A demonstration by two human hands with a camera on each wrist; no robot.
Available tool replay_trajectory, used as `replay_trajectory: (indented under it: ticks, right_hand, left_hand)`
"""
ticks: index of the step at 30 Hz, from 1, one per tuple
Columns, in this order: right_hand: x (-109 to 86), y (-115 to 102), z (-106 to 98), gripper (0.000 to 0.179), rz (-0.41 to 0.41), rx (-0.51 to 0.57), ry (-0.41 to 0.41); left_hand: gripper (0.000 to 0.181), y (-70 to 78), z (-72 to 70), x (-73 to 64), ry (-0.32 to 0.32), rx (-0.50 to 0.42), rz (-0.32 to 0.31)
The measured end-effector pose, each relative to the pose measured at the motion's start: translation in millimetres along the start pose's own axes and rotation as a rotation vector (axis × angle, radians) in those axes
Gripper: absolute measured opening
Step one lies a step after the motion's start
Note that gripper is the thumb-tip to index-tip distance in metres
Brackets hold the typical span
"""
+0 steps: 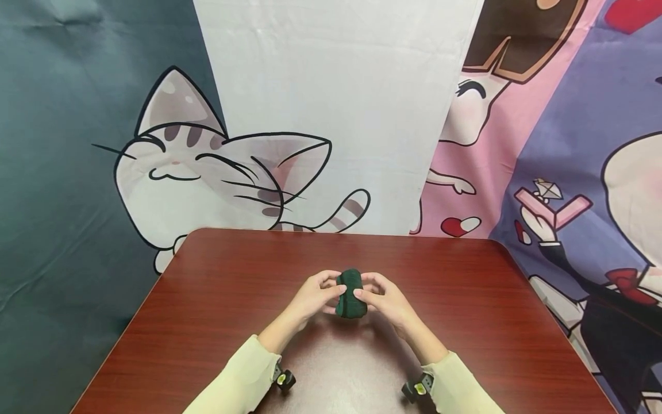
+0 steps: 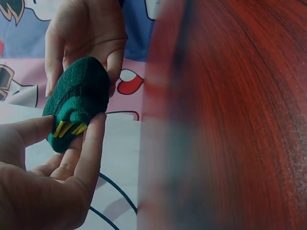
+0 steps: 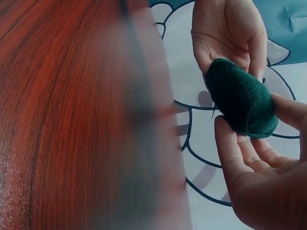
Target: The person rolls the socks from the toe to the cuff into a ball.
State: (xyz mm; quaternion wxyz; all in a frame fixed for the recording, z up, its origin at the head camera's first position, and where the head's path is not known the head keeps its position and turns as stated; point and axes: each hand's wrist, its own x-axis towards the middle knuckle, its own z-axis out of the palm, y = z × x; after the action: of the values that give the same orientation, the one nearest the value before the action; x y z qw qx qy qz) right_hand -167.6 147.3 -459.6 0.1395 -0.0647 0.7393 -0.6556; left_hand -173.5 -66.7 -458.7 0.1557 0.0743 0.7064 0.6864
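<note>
A compact bundle of dark green socks point(image 1: 351, 294), rolled up tight, is held up between both hands over the table. My left hand point(image 1: 314, 296) pinches its left side, thumb on the near face and fingers behind. From the right, my right hand point(image 1: 383, 299) grips the other side the same way. In the left wrist view, yellow stripes show on the folded end of the socks point(image 2: 79, 103), close to the left fingertips. The right wrist view shows a plain, smooth side of the socks point(image 3: 242, 100) between the two hands.
The reddish-brown wooden table point(image 1: 217, 305) has rounded far corners. Behind it hangs a cloth backdrop point(image 1: 336, 86) printed with a cartoon cat and figures. Each wrist wears a small dark camera on a strap, below the pale sleeves point(image 1: 238, 374).
</note>
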Motion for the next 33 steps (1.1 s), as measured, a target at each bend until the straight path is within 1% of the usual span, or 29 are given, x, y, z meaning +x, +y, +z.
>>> replay_trajectory:
  ticks: [8, 15, 22, 33]
  right_hand:
    - [4.0, 6.6, -0.5, 0.048, 0.012, -0.037, 0.019]
    - [5.6, 10.9, 0.4, 0.047, 0.037, -0.061, 0.040]
    - [8.1, 16.2, 0.4, 0.048, 0.055, -0.052, 0.043]
    - [10.4, 20.8, -0.2, 0.051, 0.054, -0.035, 0.034]
  left_hand:
    - [0.043, -8.1, -0.3, 4.4, 0.016, 0.007, -0.009]
    - [0.043, -12.0, 0.8, 5.7, 0.032, 0.022, -0.019]
    - [0.043, -16.8, 0.4, 8.0, 0.027, 0.021, -0.032]
    - [0.042, -21.8, 0.4, 12.1, 0.025, 0.013, -0.061]
